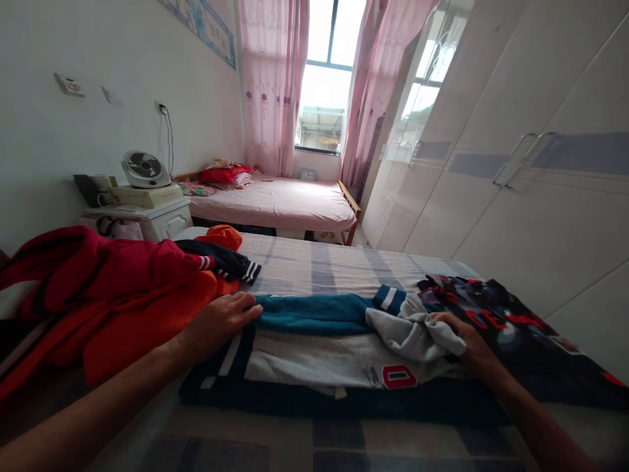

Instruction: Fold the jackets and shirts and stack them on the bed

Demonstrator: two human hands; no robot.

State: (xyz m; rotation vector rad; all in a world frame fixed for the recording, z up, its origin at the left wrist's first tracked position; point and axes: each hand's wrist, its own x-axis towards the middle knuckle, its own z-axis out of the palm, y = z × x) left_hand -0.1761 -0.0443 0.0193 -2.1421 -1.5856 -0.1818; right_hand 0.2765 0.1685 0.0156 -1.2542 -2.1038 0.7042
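While the teal-and-grey garment [304, 360] lies across the lower centre of the frame, the right hand [464, 341] pinches its bunched grey fabric [410, 324]; the left hand [221, 321], left of centre, touches its teal fabric [314, 313], though I cannot tell whether it grips; red and orange clothes [147, 314] fill the lower left, a dark printed garment [511, 328] the lower right; beyond, a pink-covered bed [280, 204] stands below the upper-centre window [327, 85].

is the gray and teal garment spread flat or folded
Partly folded: its teal sleeve lies across the gray body, and the right hand holds bunched gray cloth.
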